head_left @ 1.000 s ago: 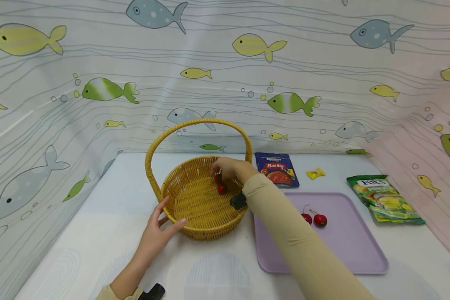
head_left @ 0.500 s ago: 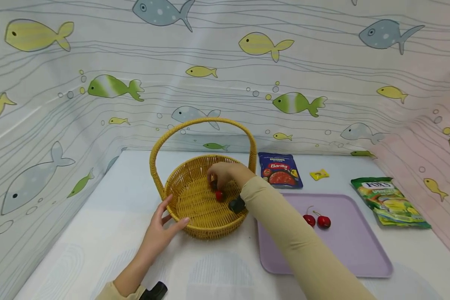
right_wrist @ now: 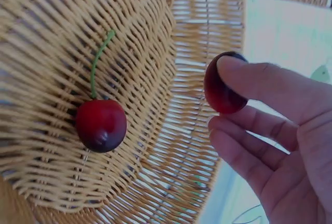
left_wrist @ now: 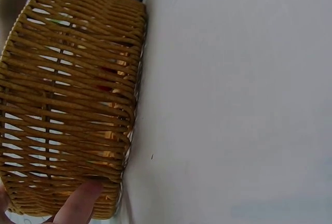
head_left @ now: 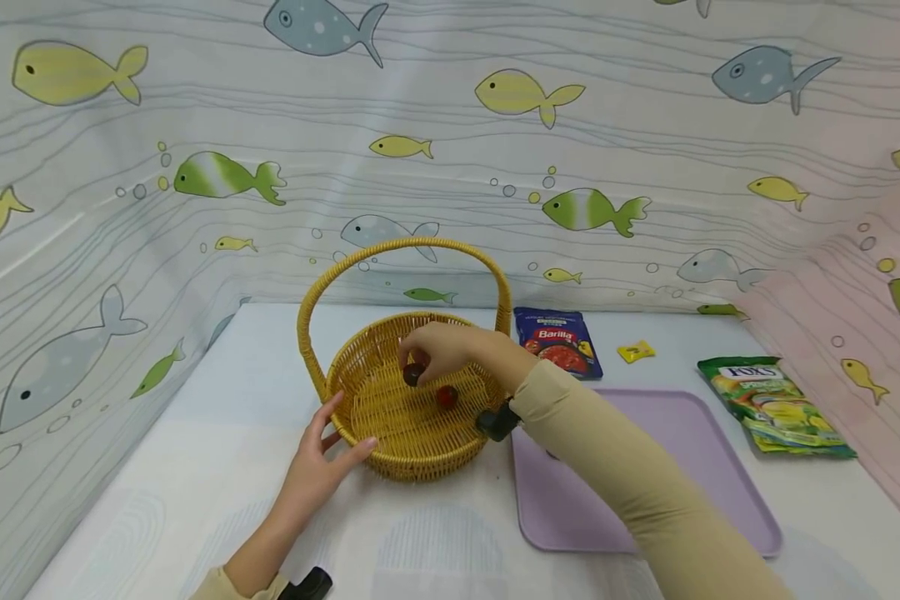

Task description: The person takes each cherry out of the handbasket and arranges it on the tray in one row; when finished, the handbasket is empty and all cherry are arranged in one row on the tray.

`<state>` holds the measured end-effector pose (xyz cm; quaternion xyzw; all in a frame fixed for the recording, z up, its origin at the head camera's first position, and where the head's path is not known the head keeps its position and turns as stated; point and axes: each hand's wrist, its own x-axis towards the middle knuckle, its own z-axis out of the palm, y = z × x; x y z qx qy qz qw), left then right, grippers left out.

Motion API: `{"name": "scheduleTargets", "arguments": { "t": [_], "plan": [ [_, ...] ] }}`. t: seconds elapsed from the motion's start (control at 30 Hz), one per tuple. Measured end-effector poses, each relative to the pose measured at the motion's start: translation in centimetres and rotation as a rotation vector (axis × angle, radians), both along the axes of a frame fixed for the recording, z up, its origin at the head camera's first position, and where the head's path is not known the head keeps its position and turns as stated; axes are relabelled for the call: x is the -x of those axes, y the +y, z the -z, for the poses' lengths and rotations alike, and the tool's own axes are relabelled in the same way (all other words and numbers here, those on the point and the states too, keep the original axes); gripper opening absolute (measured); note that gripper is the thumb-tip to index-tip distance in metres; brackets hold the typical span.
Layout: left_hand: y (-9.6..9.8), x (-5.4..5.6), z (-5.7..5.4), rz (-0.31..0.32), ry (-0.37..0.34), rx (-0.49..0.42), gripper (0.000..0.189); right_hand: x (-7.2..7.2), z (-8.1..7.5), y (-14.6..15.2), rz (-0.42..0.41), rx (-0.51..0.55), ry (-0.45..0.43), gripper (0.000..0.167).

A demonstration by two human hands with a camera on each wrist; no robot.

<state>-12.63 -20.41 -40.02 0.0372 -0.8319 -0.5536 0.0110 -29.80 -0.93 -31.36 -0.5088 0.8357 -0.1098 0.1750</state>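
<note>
A cherry [right_wrist: 225,86] with a dark red skin is pinched between the thumb and fingers of my right hand [head_left: 444,348], above the floor of the yellow wicker basket [head_left: 390,425]. A second cherry [right_wrist: 101,125], with a green stem, lies on the woven bottom below it. My left hand [head_left: 318,462] rests at the near left rim of the basket, thumb and fingers spread. In the left wrist view one fingertip [left_wrist: 85,195] touches the outer wall. A tall arched handle [head_left: 405,243] rises over the basket.
Right of the basket a lilac tray [head_left: 690,500] lies partly under the right sleeve [head_left: 615,458], which hides most of its contents. Behind stand a blue Barilla pouch [head_left: 558,342] and a small yellow wrapped sweet [head_left: 636,351]. A green FOX'S bag [head_left: 776,408] lies far right.
My right hand has lifted slightly and shifted left with its cherry, leaving the other cherry apart on the basket floor. The sleeve now covers the tray's cherries. My left hand has stayed in place.
</note>
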Motion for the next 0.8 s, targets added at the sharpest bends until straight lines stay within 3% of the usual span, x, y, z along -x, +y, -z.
{"name": "scheduleTargets", "arguments": {
  "t": [0.33,0.8],
  "plan": [
    [0.0,-0.2,0.1,0.003,0.003,0.01,0.084,-3.5,-1.2,3.0,-0.12,0.094,0.069,0.027],
    [0.0,-0.2,0.1,0.003,-0.004,0.02,0.085,-6.6,-1.8,8.7,-0.054,0.186,0.037,0.029]
  ]
}}
